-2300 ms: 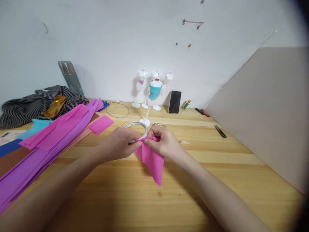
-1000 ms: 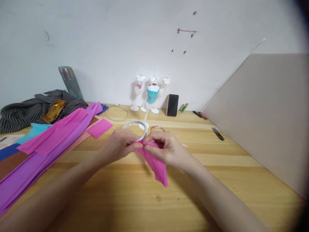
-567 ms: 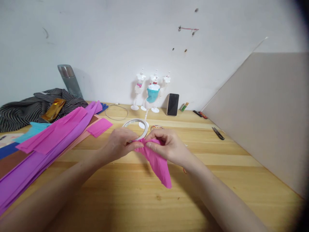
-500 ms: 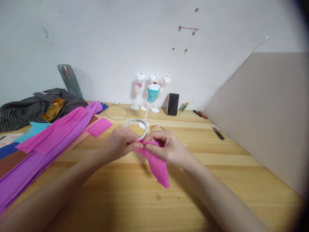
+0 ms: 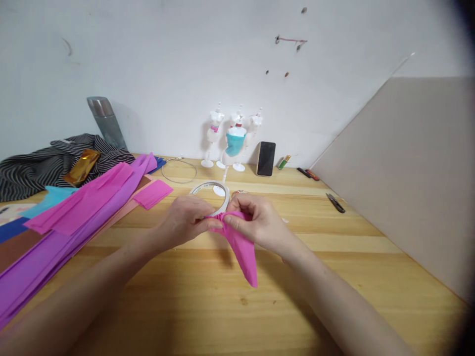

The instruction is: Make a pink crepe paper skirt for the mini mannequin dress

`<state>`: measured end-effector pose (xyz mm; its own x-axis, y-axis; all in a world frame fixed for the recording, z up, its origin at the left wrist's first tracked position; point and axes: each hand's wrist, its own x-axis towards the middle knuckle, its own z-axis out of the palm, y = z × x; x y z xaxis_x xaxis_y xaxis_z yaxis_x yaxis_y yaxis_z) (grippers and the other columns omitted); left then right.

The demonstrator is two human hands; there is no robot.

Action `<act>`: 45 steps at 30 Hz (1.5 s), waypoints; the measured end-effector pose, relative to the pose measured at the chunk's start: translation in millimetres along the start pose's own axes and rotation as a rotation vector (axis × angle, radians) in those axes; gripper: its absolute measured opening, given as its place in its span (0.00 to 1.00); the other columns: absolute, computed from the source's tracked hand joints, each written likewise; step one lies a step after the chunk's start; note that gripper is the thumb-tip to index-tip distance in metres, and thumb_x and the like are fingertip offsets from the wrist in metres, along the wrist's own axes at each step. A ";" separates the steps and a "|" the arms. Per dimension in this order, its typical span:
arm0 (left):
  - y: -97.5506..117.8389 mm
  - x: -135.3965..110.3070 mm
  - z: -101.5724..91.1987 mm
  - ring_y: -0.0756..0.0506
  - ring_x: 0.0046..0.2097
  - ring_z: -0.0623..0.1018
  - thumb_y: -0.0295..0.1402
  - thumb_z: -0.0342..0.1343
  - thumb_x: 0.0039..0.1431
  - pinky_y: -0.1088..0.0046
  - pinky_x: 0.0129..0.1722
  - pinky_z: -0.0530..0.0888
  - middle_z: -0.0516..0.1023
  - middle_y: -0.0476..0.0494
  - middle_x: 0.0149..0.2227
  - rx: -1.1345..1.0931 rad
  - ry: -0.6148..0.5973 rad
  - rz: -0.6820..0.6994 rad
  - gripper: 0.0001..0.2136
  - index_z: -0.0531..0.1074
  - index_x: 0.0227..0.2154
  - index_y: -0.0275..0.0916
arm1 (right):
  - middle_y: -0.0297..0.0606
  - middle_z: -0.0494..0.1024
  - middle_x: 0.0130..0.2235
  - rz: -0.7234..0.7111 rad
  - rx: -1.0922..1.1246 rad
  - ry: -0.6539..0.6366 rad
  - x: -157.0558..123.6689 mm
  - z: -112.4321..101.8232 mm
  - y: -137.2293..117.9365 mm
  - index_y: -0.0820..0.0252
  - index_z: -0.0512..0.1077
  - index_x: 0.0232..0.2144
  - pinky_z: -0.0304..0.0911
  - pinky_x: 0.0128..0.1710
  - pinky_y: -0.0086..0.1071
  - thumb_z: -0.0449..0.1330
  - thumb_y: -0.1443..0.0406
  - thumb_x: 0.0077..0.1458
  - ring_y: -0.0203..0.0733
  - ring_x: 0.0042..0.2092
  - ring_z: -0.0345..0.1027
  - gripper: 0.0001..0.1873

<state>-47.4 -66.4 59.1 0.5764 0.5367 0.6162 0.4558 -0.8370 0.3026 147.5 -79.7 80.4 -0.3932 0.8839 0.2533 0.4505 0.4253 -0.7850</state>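
Magenta tissue paper (image 5: 243, 249), purple sheets (image 5: 44, 262), black-and-white striped cloth (image 5: 33, 165), teal-dressed white figurines (image 5: 234, 138), pale wood table (image 5: 208, 301)

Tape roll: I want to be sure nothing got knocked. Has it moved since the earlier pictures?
No. The tape roll lies right beside the small white stand, just as before.

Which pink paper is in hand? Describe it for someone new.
On the wooden table, look just before the white tape ring. There the left hand and right hand pinch the gathered top of a magenta tissue paper piece. Unlike the flat pink and purple sheets at the left, it is bunched and tapers downward.
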 end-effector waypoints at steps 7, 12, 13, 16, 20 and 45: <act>-3.0 -2.4 2.3 0.53 0.23 0.58 0.42 0.51 0.62 0.75 0.26 0.56 0.59 0.54 0.17 0.032 -0.010 0.023 0.22 0.60 0.16 0.36 | 0.29 0.63 0.20 0.000 -0.034 0.023 0.1 1.5 -1.4 0.59 0.60 0.18 0.52 0.24 0.28 0.58 0.66 0.46 0.31 0.23 0.54 0.10; -2.5 -1.7 2.7 0.53 0.22 0.58 0.43 0.50 0.62 0.75 0.26 0.56 0.60 0.54 0.17 0.048 0.000 0.050 0.22 0.61 0.16 0.36 | 0.29 0.63 0.20 -0.001 -0.072 0.060 0.0 2.8 -2.2 0.58 0.58 0.18 0.52 0.25 0.28 0.57 0.67 0.45 0.31 0.23 0.54 0.10; -2.2 -1.5 2.7 0.53 0.22 0.58 0.42 0.50 0.62 0.75 0.26 0.56 0.59 0.54 0.17 0.050 0.005 0.059 0.21 0.61 0.16 0.36 | 0.29 0.63 0.20 0.001 -0.078 0.064 -0.1 3.0 -2.4 0.58 0.58 0.17 0.52 0.25 0.28 0.57 0.67 0.45 0.31 0.23 0.54 0.11; -2.0 -1.3 2.9 0.53 0.22 0.57 0.40 0.52 0.61 0.75 0.25 0.56 0.58 0.55 0.16 0.064 0.014 0.067 0.20 0.61 0.16 0.36 | 0.29 0.62 0.19 -0.002 -0.102 0.082 -0.2 3.8 -3.3 0.58 0.57 0.17 0.52 0.25 0.28 0.57 0.67 0.45 0.31 0.23 0.53 0.12; -2.6 -1.5 3.2 0.53 0.22 0.58 0.41 0.52 0.61 0.74 0.26 0.56 0.59 0.55 0.17 0.088 0.000 0.068 0.20 0.62 0.16 0.36 | 0.28 0.61 0.19 -0.004 -0.131 0.097 -0.2 5.0 -3.0 0.58 0.56 0.16 0.52 0.26 0.29 0.57 0.67 0.45 0.31 0.23 0.52 0.12; -20.2 -9.5 7.9 0.52 0.21 0.66 0.54 0.34 0.62 0.75 0.24 0.63 0.67 0.49 0.17 -0.782 -0.427 -0.629 0.31 0.69 0.21 0.34 | 0.27 0.60 0.19 0.205 0.169 -0.242 16.9 2.6 26.0 0.61 0.63 0.18 0.47 0.22 0.27 0.63 0.54 0.45 0.30 0.22 0.51 0.18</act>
<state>-56.7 -53.8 41.4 0.6477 0.7588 -0.0681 0.2807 -0.1546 0.9473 150.5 -54.2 62.8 -0.4958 0.8673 -0.0450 0.4090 0.1875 -0.8931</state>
